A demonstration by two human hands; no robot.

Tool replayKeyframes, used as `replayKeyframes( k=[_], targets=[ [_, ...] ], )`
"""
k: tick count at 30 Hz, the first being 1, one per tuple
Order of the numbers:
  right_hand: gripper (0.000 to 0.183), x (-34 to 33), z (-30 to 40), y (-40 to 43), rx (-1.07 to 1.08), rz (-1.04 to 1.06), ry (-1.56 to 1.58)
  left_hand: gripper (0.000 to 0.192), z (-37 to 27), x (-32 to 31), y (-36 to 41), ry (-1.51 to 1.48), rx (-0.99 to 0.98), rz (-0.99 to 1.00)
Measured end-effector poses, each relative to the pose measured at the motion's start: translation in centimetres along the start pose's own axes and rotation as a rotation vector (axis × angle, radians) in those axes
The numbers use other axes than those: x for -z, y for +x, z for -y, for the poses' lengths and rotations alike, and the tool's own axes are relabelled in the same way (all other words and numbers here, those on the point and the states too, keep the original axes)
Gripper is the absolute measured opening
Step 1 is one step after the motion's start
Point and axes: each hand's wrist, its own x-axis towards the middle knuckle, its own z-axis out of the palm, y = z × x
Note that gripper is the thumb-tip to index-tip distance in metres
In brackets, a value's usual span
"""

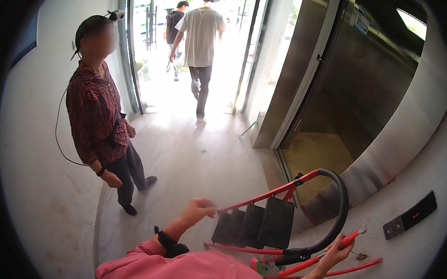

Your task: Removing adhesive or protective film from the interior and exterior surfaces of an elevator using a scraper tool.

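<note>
My right hand (337, 252) is closed around a red-and-grey pole (299, 266), whose red tip points up and to the right, near the wall. In front of me stands a folding step ladder (275, 221) with red rails, wide black treads and a curved black padded handrail (342, 205). My left hand (198, 209) is at the left end of the ladder's upper red rail, fingers bent; whether it touches the rail is unclear. A green-and-red object (257, 267), partly hidden by my pink shirt, sits below the ladder.
An open elevator car (317, 150) is at the right, with a call panel (410, 215) on the near wall. At the left stands a person (99, 111) wearing a head camera. Two people (202, 39) (174, 25) are at the bright glass doorway. A thin green stick (248, 129) leans near the elevator frame.
</note>
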Motion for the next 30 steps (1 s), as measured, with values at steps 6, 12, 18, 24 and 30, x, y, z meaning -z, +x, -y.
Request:
replayKeyframes(
  k=[6, 12, 18, 24, 30],
  targets=[
    [0.030, 1.8, -1.1, 0.3, -0.326, 0.102, 0.370, 0.017, 1.9, -5.4, 5.0, 0.122, -0.017, 0.176],
    [0.036, -1.1, 1.2, 1.6, -0.374, 0.508, 1.040, 0.012, -3.4, -14.4, 8.9, 0.129, -0.065, 0.374],
    [0.039, -1.9, 1.9, -0.9, -0.324, 0.593, 1.215, 0.013, -7.2, -21.5, 6.2, -0.013, -0.003, 0.721],
    [0.044, -3.4, 2.2, -3.4, -0.338, 0.662, 1.361, 0.015, -7.0, -23.3, 4.0, -0.260, -0.168, 0.749],
    [0.052, -5.8, 3.9, -5.2, -0.374, 0.697, 1.293, 0.024, -8.5, -22.0, 4.0, 0.111, -0.800, 0.479]
  ],
)
